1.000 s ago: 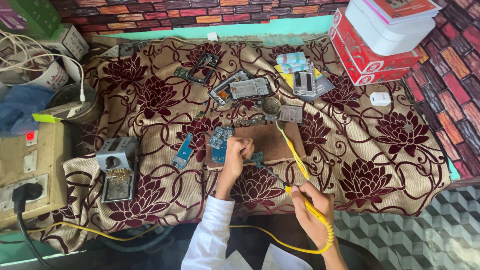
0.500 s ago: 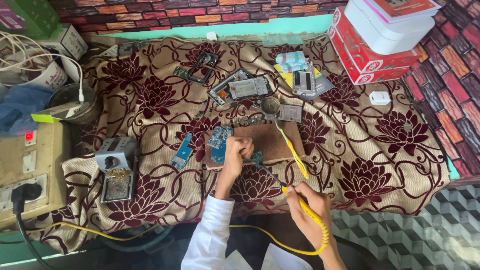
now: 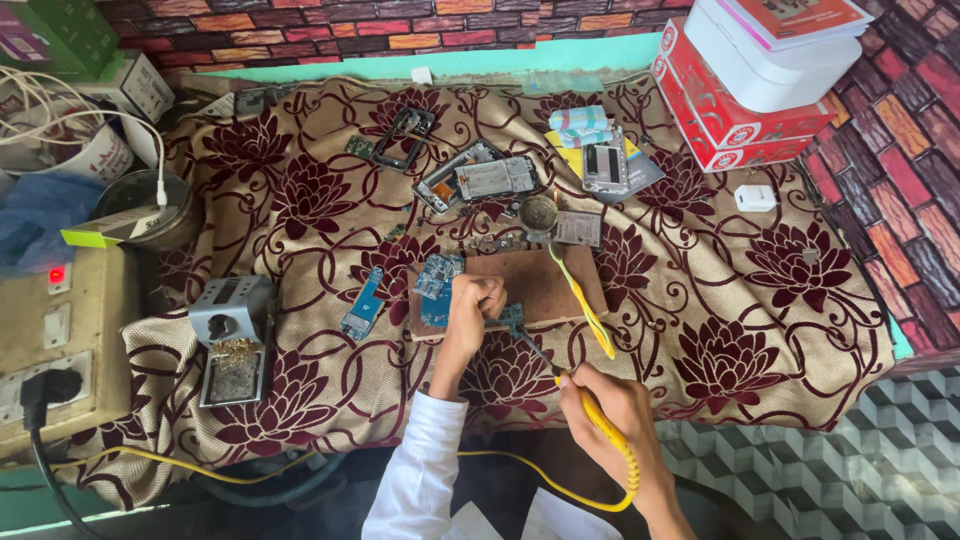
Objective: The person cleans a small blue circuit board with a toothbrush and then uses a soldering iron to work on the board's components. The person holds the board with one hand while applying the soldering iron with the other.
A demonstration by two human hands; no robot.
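Observation:
My left hand (image 3: 470, 312) presses on a small blue-green circuit board (image 3: 437, 296) at the front edge of a brown wooden work board (image 3: 545, 282). My right hand (image 3: 608, 410) grips a yellow soldering iron (image 3: 585, 408), its metal tip (image 3: 525, 343) pointing up-left at a small board piece (image 3: 512, 318) next to my left fingers. A yellow coiled cable (image 3: 630, 470) runs back from the iron. Yellow tweezers (image 3: 580, 300) lie across the wooden board.
A flowered cloth (image 3: 780, 300) covers the table. On it lie phone frames (image 3: 480, 178), a blue board strip (image 3: 362, 303), a round tin (image 3: 538, 212) and a grey iron stand (image 3: 232, 335). Red and white boxes (image 3: 740, 90) stand back right; a socket box (image 3: 45, 350) sits left.
My right hand has drawn the soldering iron down and toward me, so its tip now sits by the small board piece. My left hand stays in place.

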